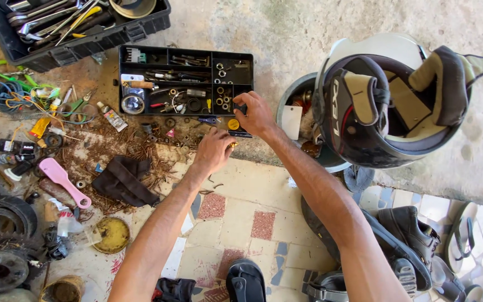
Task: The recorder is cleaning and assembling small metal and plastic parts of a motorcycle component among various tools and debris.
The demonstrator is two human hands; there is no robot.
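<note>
1. Landmark: black plastic parts organizer (185, 84), shallow, rectangular, split into small compartments. It sits on the bare concrete floor (286, 33) and holds nuts, washers, bits and other small metal bits.
2. Right hand (255, 114) is at the organizer's near-right corner, fingers curled, fingertips touching the corner compartment. Partly closed; can't tell whether it pinches anything.
3. Left hand (213, 151) is just below the organizer's front edge, palm down, fingers bent together over the floor. A small brass-coloured piece (233, 145) shows at its fingertips; looks pinched, grip not clear.
4. Small yellow round cap (233, 124) lies at the organizer's front edge, between the two hands.
5. Rusty nails and screws (135, 151) are scattered loose, below-left of the organizer, over gritty concrete.
6. Dark folded cloth (123, 180) lies on that scatter, soft and crumpled.
7. Pink plastic brush (62, 182) is further left of the cloth, flat head, long handle.
8. Larger black plastic toolbox (79, 28) is above-left of the organizer, full of chrome wrenches.
9. Helmet (387, 106) is right of the organizer, upside down, glossy dark shell, tan padded lining, resting on a round metal tub (294, 106).
10. Patterned tile floor (252, 223) starts below the organizer; worn dark shoes (406, 235) lie on it, lower right.
</note>
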